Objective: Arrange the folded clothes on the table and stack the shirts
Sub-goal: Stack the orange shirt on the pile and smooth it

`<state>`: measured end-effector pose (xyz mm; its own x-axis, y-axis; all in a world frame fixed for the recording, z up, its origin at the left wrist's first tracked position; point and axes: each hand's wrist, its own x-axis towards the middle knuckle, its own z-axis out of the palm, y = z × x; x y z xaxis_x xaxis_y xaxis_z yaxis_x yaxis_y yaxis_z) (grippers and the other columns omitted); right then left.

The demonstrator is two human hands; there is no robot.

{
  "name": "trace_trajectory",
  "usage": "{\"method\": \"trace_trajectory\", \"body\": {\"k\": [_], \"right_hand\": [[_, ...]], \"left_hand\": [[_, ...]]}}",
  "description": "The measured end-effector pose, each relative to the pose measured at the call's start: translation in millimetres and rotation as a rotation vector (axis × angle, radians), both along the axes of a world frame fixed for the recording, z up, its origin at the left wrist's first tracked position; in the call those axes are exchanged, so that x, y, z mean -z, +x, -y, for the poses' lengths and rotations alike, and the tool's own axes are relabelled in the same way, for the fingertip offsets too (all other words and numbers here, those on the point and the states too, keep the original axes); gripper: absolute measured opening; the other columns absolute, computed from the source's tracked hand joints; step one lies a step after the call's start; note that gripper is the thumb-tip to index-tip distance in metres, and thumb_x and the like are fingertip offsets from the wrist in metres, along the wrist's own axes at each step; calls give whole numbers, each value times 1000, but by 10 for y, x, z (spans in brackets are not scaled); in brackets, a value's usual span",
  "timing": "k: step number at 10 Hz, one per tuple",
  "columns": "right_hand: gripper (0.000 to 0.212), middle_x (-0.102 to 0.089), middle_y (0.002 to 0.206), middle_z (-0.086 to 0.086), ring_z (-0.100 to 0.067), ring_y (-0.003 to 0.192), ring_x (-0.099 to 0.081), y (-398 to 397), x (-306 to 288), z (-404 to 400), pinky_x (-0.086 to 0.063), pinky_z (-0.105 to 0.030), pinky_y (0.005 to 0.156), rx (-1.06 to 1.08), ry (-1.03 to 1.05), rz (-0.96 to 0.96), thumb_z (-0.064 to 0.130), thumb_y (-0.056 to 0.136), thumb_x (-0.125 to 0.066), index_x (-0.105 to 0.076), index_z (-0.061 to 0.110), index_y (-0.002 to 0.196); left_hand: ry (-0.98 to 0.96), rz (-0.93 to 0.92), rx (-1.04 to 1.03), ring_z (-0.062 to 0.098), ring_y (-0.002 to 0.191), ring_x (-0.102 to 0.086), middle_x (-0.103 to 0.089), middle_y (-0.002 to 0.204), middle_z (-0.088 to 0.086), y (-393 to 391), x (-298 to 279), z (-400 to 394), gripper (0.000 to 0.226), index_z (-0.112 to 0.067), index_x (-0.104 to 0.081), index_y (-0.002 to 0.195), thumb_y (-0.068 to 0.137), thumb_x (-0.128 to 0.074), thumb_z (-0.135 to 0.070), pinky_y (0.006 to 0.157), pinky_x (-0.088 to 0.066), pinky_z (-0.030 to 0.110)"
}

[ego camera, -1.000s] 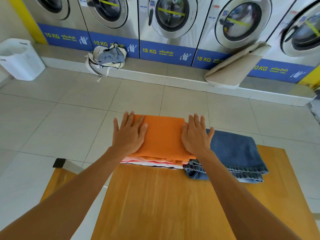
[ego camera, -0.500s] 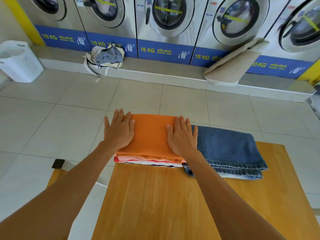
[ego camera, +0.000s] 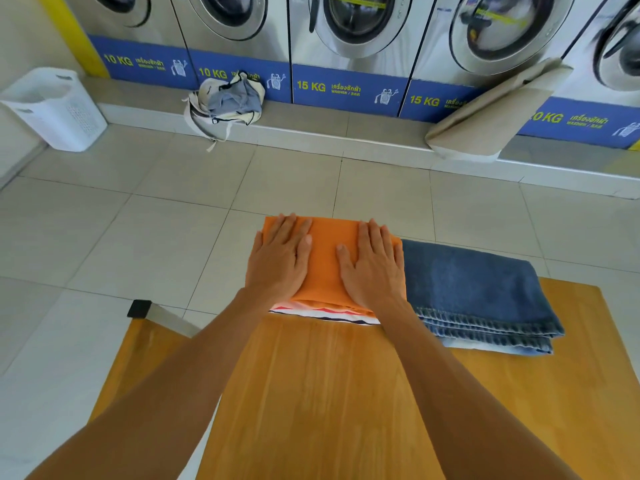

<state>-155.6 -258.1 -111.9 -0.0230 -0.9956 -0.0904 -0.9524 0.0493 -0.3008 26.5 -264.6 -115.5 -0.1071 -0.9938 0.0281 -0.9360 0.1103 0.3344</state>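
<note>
Orange shirt (ego camera: 327,261) at table (ego camera: 311,393) far edge, under flat, spread left hand (ego camera: 277,259) and right hand (ego camera: 374,268), beside jeans (ego camera: 474,289).

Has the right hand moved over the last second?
Yes: the right hand slid left, off the folded jeans' edge, and now lies flat on the orange shirt beside them.

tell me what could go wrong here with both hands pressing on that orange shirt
1. The shirt stack sits at the table's far edge; a forward push from the left hand and right hand could slide the orange shirt off onto the floor.
2. The striped shirt underneath pokes out at the near side, so the stack may end up uneven.
3. The folded jeans touch the stack and could get nudged.
</note>
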Motion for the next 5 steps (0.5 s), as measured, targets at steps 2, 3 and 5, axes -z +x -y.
{"method": "trace_trajectory", "body": {"k": [2, 3, 5], "right_hand": [[78, -5, 168, 1, -22, 155, 1, 22, -34, -24, 0, -49, 124, 14, 25, 13, 67, 97, -11, -5, 21, 160], [74, 3, 168, -1, -25, 155, 7, -16, -201, -51, 2, -56, 123, -8, 120, 20, 63, 100, -11, 0, 22, 160], [68, 0, 168, -3, -24, 155, 7, -151, -686, -455, 3, -59, 120, 77, 116, 62, 53, 104, -12, -5, 14, 160]], "left_hand": [[110, -35, 13, 19, 149, -7, -15, 161, -4, 26, -100, 46, 54, -34, -16, 152, 101, -12, -49, 120, -10, 47], [266, 21, 42, 22, 150, -5, -11, 162, 0, 139, -322, 126, 55, -32, -17, 152, 101, -11, -50, 119, -10, 51], [221, 173, 56, 29, 148, -13, -24, 158, 11, 328, -1051, -78, 57, -18, -31, 148, 102, -8, -44, 118, -12, 52]]}}
